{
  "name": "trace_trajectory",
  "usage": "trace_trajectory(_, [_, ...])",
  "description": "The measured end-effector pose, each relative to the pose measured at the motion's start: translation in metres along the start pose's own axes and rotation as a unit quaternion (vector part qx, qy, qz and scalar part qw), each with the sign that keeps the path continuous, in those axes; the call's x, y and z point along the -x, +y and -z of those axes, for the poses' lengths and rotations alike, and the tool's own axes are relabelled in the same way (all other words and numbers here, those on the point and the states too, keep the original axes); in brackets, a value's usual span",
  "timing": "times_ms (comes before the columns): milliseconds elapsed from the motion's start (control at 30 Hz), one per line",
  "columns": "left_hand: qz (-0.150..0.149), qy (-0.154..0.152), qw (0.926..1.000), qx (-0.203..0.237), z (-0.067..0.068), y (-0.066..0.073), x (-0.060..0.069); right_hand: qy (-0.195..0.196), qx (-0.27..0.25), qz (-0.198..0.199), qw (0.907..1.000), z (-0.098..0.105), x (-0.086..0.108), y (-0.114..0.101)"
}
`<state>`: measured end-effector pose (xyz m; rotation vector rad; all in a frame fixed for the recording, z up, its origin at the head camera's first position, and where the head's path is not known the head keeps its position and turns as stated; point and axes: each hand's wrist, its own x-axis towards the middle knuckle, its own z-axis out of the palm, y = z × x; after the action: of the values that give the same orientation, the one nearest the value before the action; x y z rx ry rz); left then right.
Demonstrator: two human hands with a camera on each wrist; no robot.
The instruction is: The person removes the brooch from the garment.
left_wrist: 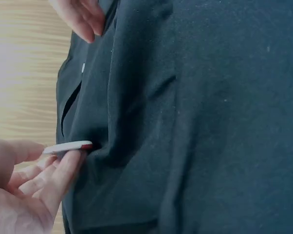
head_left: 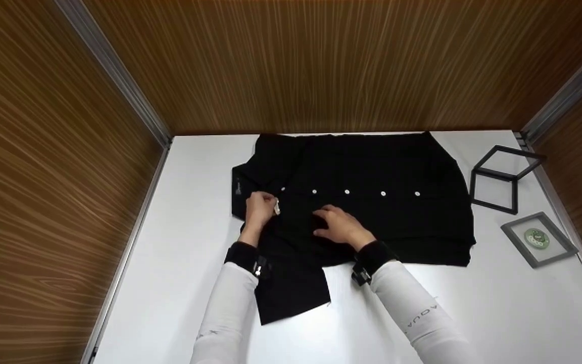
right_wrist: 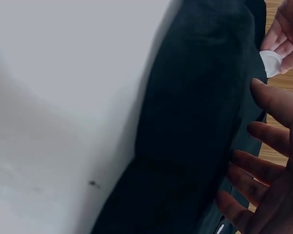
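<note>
Left hand (head_left: 260, 208) is curled, a small white disc (right_wrist: 270, 61) being pinched in its fingertips over the left part of a black short-sleeved shirt (head_left: 372, 167), which is laid flat with its collar to the left. The right hand (head_left: 340, 225) is loosely spread farther right; nothing is gripped. The disc should be found light, stiff, perhaps slippery, best held by its rim; soft cloth is easily creased.

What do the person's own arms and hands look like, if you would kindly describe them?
The left white fabric sleeve bears a dark marking; the right white fabric sleeve shows dark lettering reading "AQUA". A wide black band circles each wrist, carrying a small dark device. The left hand and right hand are ungloved.
</note>
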<state>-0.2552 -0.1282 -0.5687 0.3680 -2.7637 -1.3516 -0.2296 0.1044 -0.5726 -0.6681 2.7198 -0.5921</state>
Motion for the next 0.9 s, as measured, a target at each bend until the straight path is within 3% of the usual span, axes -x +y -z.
trace_trajectory(100, [0.024,-0.012,0.9953,0.093,-0.001,-0.005,0.001,0.004,0.002,0.005,1.0000,-0.001,0.000,-0.002])
trace_trajectory(200, [0.055,-0.021,0.9821,0.179,-0.004,-0.010,0.003,0.016,-0.006,0.024,0.9996,-0.002,-0.002,-0.005])
trace_trajectory(300, [0.078,-0.017,0.9727,0.218,-0.006,-0.014,0.005,0.035,-0.015,0.059,0.9975,-0.003,-0.006,-0.009])
trace_trajectory(600, [0.092,0.006,0.9715,0.219,-0.010,-0.020,0.007,0.074,-0.022,0.158,0.9845,-0.012,-0.029,-0.032])
trace_trajectory(800, [0.083,0.017,0.9779,0.192,-0.013,-0.021,0.008,0.052,-0.028,0.157,0.9859,-0.019,-0.042,-0.043])
trace_trajectory(900, [0.077,0.026,0.9777,0.194,-0.014,-0.023,0.009,0.034,-0.039,0.141,0.9887,-0.023,-0.046,-0.045])
